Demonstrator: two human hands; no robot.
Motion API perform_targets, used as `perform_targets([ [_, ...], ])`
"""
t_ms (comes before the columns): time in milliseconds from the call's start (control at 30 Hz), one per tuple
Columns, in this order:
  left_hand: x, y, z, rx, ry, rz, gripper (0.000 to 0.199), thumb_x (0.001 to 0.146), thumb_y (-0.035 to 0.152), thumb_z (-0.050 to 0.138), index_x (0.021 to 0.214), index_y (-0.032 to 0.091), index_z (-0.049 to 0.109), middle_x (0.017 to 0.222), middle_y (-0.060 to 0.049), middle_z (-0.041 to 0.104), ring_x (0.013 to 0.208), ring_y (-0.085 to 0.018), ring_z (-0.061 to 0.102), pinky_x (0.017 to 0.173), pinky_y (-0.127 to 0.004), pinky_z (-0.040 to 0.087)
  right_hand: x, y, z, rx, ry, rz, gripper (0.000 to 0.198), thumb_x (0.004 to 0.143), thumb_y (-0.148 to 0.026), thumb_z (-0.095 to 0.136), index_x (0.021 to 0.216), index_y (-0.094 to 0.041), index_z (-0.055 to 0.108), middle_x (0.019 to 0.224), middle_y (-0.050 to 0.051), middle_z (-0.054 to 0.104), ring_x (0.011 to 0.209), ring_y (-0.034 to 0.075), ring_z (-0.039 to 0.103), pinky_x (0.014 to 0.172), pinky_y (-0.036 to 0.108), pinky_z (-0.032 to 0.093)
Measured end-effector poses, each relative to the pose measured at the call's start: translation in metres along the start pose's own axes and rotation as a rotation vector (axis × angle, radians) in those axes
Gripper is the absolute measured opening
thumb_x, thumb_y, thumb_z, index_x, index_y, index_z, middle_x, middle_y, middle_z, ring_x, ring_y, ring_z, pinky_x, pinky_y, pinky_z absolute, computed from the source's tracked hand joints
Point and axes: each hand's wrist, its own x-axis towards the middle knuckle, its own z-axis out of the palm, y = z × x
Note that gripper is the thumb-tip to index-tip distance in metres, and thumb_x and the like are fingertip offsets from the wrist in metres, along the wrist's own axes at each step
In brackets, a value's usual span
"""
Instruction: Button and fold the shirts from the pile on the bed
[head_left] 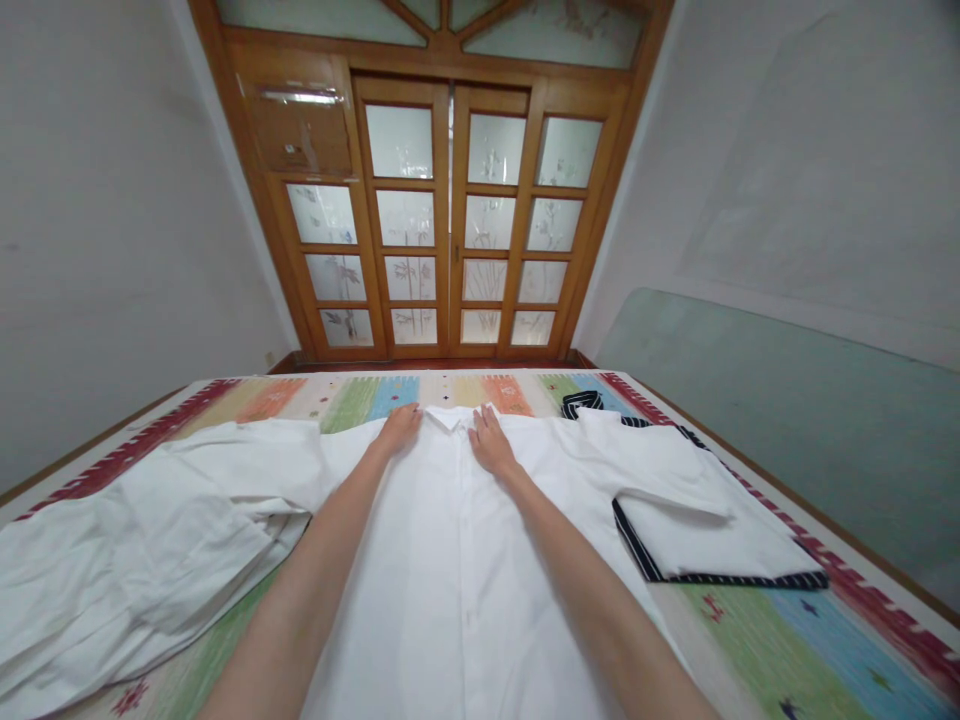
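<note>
A white button-up shirt (pixel 427 590) lies front side up, its collar (pixel 444 418) at the far end and its button placket running toward me. At the left side of the collar, my left hand (pixel 401 428) has its fingers pressed together on the cloth by the shoulder. My right hand (pixel 491 442) rests on the collar's right side, palm down with its fingers stretched out and slightly apart. The shirt's right-hand sleeve (pixel 667 465) overlaps a folded white garment with black striped edging (pixel 720 555).
A crumpled white garment (pixel 142 540) covers the left side of the table. Beneath everything is a multicoloured patterned cloth (pixel 795 640). A rolled black-and-white striped piece (pixel 582 403) lies near the far right edge. Wooden glazed doors (pixel 450 220) stand beyond, with walls on both sides.
</note>
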Motion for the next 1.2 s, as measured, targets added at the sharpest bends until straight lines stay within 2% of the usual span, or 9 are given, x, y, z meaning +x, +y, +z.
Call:
perform_targets([
  [67, 0.01, 0.0, 0.002, 0.005, -0.012, -0.039, 0.038, 0.095, 0.03, 0.036, 0.099, 0.014, 0.07, 0.107, -0.015, 0.071, 0.105, -0.024, 0.063, 0.091, -0.032, 0.044, -0.006, -0.004, 0.003, -0.026, 0.05, 0.047, 0.05, 0.096, -0.025, 0.035, 0.136, 0.001, 0.047, 0.146, 0.023, 0.042, 0.141, 0.025, 0.031, 0.115, 0.04, 0.025],
  [167, 0.021, 0.0, 0.002, 0.002, -0.033, -0.08, 0.036, 0.093, 0.032, 0.042, 0.085, 0.015, 0.072, 0.091, -0.013, 0.073, 0.096, -0.024, 0.065, 0.083, -0.031, 0.045, -0.009, -0.006, 0.0, -0.102, 0.043, 0.166, 0.043, 0.094, -0.016, 0.034, 0.128, 0.001, 0.055, 0.139, 0.024, 0.05, 0.135, 0.024, 0.042, 0.111, 0.037, 0.032],
  [267, 0.025, 0.0, 0.0, -0.019, -0.051, -0.078, 0.026, 0.089, 0.032, 0.051, 0.085, 0.017, 0.072, 0.086, -0.007, 0.074, 0.093, -0.022, 0.065, 0.082, -0.029, 0.044, -0.009, -0.009, -0.006, -0.156, -0.023, 0.249, 0.039, 0.09, -0.01, 0.038, 0.121, -0.001, 0.06, 0.132, 0.024, 0.056, 0.128, 0.024, 0.05, 0.105, 0.032, 0.038],
  [333, 0.023, 0.002, -0.001, -0.034, -0.035, -0.069, 0.021, 0.087, 0.028, 0.054, 0.091, 0.018, 0.071, 0.094, -0.004, 0.074, 0.095, -0.021, 0.063, 0.086, -0.029, 0.043, -0.009, -0.01, -0.009, -0.161, -0.06, 0.242, 0.037, 0.09, -0.011, 0.041, 0.12, -0.001, 0.061, 0.131, 0.025, 0.057, 0.127, 0.025, 0.05, 0.103, 0.032, 0.04],
  [500, 0.003, 0.014, 0.007, -0.016, 0.148, -0.088, 0.032, 0.086, 0.014, 0.047, 0.113, 0.019, 0.063, 0.121, -0.009, 0.065, 0.118, -0.025, 0.052, 0.102, -0.038, 0.036, -0.008, -0.011, -0.012, -0.137, -0.108, 0.184, 0.042, 0.09, -0.018, 0.041, 0.124, -0.002, 0.059, 0.136, 0.023, 0.054, 0.132, 0.026, 0.045, 0.108, 0.035, 0.034],
  [633, -0.015, 0.027, 0.02, 0.084, 0.351, -0.049, 0.03, 0.082, 0.008, 0.046, 0.105, 0.017, 0.063, 0.116, -0.014, 0.061, 0.117, -0.029, 0.049, 0.1, -0.043, 0.037, -0.008, -0.008, -0.009, -0.097, -0.096, 0.103, 0.055, 0.087, -0.02, 0.041, 0.136, 0.005, 0.046, 0.144, 0.025, 0.044, 0.14, 0.028, 0.032, 0.114, 0.04, 0.025],
  [800, -0.025, 0.035, 0.028, 0.119, 0.226, 0.028, 0.029, 0.086, 0.01, 0.041, 0.098, 0.017, 0.066, 0.107, -0.012, 0.064, 0.107, -0.024, 0.056, 0.096, -0.035, 0.043, -0.007, -0.004, -0.005, -0.065, -0.136, -0.014, 0.054, 0.092, -0.019, 0.033, 0.142, 0.0, 0.042, 0.152, 0.019, 0.036, 0.143, 0.025, 0.026, 0.115, 0.041, 0.023],
  [967, -0.036, 0.038, 0.034, 0.124, 0.19, -0.007, 0.034, 0.092, 0.02, 0.036, 0.105, 0.014, 0.067, 0.121, -0.014, 0.064, 0.116, -0.024, 0.056, 0.102, -0.035, 0.042, -0.005, -0.008, -0.007, -0.107, -0.266, 0.088, 0.052, 0.099, -0.028, 0.026, 0.146, -0.01, 0.039, 0.156, 0.014, 0.028, 0.145, 0.025, 0.022, 0.115, 0.048, 0.019],
  [1200, -0.037, 0.034, 0.038, 0.098, 0.156, -0.14, 0.049, 0.096, 0.033, 0.034, 0.133, 0.005, 0.048, 0.147, -0.022, 0.042, 0.139, -0.029, 0.036, 0.114, -0.044, 0.027, 0.006, -0.017, -0.009, -0.112, -0.296, 0.224, 0.051, 0.098, -0.033, 0.026, 0.145, -0.02, 0.041, 0.156, 0.009, 0.031, 0.144, 0.026, 0.024, 0.112, 0.054, 0.019],
])
